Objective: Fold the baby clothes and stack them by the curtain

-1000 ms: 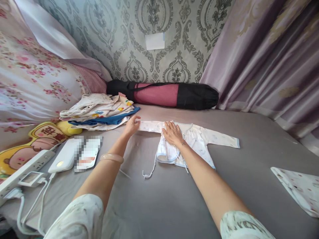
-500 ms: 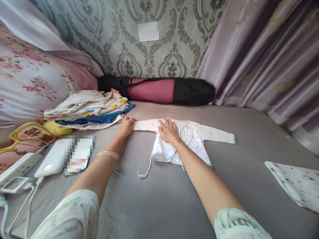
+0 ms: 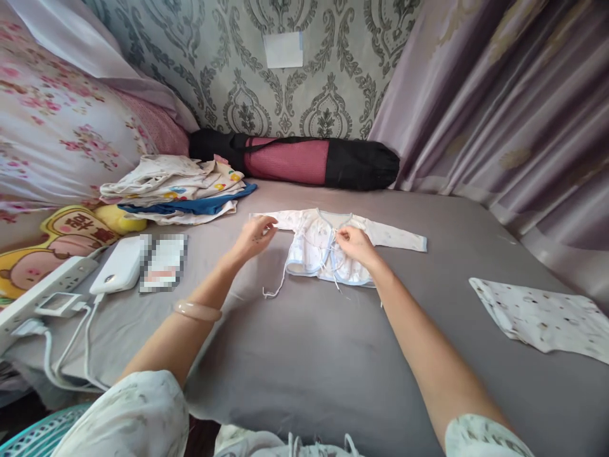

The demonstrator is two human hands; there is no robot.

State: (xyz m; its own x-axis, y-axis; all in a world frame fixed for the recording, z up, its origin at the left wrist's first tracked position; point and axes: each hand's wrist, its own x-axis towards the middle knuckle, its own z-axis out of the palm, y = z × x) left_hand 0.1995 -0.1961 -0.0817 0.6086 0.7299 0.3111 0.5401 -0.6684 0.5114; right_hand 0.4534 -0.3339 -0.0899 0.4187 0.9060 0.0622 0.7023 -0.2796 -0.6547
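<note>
A white baby shirt [image 3: 309, 244] with pale blue trim lies spread on the grey sheet, both sleeves stretched out sideways. Thin white tie strings hang from its front and left side. Over the left sleeve hovers my left hand [image 3: 257, 238], its fingers curved and thumb apart, holding nothing that I can see. My right hand [image 3: 356, 246] is closed in a pinch at the shirt's front, near the neckline and the ties. Whether it grips a tie or the fabric edge is hard to see.
Folded clothes [image 3: 181, 187] are piled at the back left. A rolled mat in a bag [image 3: 288, 160] lies along the wall. A power bank [image 3: 121, 263], phone [image 3: 164, 263] and power strip [image 3: 61, 289] with cables sit left. Folded patterned cloth [image 3: 542, 314] lies right.
My left hand has come off the sleeve's end and loosened. My right hand, flat on the shirt before, has moved right and pinched at its front. The view has shifted slightly.
</note>
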